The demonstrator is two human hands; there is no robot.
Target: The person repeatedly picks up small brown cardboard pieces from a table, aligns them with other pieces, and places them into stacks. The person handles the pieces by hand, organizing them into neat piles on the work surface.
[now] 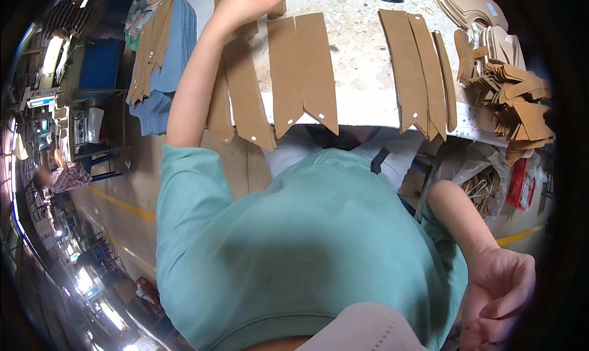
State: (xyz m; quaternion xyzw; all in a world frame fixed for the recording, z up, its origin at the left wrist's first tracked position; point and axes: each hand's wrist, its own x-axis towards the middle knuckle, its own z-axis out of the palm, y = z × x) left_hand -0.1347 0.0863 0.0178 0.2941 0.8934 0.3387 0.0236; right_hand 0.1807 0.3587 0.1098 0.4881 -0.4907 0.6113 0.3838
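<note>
Fingers of the left hand [248,1] curl down onto the top end of a brown strip [245,87], pressing it to the white table [362,63] (whether they pinch it or only rest there, I cannot tell). Just left of that hand hang blue fabric pieces [175,50]. Right of it, more strips [304,69] lie side by side, points over the table edge; farther right is a cardboard heap [512,99]. Well below, the right hand [497,296] hangs loose and empty, fingers half curled.

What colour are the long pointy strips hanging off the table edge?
Brown, like cardboard. The strips show best in the head view, near the left hand.
</note>
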